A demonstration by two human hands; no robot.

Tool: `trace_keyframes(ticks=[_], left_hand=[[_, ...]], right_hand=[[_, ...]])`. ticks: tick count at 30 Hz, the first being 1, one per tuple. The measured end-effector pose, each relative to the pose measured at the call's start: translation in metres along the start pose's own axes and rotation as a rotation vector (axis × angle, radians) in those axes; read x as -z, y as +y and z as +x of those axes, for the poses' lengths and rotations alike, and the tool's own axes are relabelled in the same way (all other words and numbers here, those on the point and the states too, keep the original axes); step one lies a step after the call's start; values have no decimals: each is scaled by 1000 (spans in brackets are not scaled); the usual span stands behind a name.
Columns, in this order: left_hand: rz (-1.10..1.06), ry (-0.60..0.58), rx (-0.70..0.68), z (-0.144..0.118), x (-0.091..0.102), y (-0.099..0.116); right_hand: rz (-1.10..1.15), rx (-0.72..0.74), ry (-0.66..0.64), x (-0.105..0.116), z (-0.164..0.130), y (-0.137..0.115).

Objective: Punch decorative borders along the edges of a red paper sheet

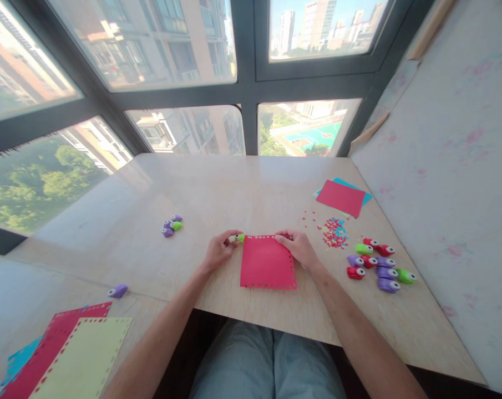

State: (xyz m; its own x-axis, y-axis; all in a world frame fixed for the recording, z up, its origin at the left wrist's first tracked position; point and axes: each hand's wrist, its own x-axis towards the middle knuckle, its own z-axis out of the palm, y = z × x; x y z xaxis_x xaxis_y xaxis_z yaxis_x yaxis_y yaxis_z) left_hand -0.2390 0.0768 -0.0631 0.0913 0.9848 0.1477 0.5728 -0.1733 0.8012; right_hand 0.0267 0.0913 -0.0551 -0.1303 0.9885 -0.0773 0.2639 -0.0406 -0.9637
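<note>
Left hand (221, 249): closed around a small green punch (239, 238), pinched between fingers and thumb at the top left corner of the red sheet (267, 261); the punch touches the sheet's far edge.
Right hand (298, 246): fingers pressed on the top right corner of the red sheet, pinning it to the table (217, 188); whether the thumb goes under the paper cannot be told.
Red sheet: lies flat near the table's front edge, between the two hands; small holes run along its right, bottom and top edges.
Punch cluster, right (378, 265): red, green and purple punches with googly eyes, just right of the right forearm, some touching each other.
Punch cluster, left (172, 225): a few purple and one green, well left of the left hand.
Lone purple punch (118, 290): near the table's left front edge.
Confetti (334, 231): red and blue scraps scattered beyond the right hand.
Paper stack, far right (343, 197): red sheet over a blue one.
Paper stack, near left (63, 354): yellow sheet with punched border on top of red and blue ones.
Window (242, 83): dark frame beyond the table, buildings and trees outside.
Person: seated, knees under the table edge.
</note>
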Motion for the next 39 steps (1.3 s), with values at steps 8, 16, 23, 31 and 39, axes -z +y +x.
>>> trace_keyframes(ticks=[8,16,23,31,39], left_hand=[[7,0,-14,1,0,-3],[28,-7,-14,1,0,-3],[22,1,-13,1,0,-1],[11,2,-1,0,1,0],[-22,5,7,0,0,1]], right_hand=[[6,-7,1,1,0,-1],[47,-22,-10,0,-1,-1],[44,-16,-18,1,-2,-2],[2,-7,-6,1,-1,0],[12,0,-6,0,-1,2]])
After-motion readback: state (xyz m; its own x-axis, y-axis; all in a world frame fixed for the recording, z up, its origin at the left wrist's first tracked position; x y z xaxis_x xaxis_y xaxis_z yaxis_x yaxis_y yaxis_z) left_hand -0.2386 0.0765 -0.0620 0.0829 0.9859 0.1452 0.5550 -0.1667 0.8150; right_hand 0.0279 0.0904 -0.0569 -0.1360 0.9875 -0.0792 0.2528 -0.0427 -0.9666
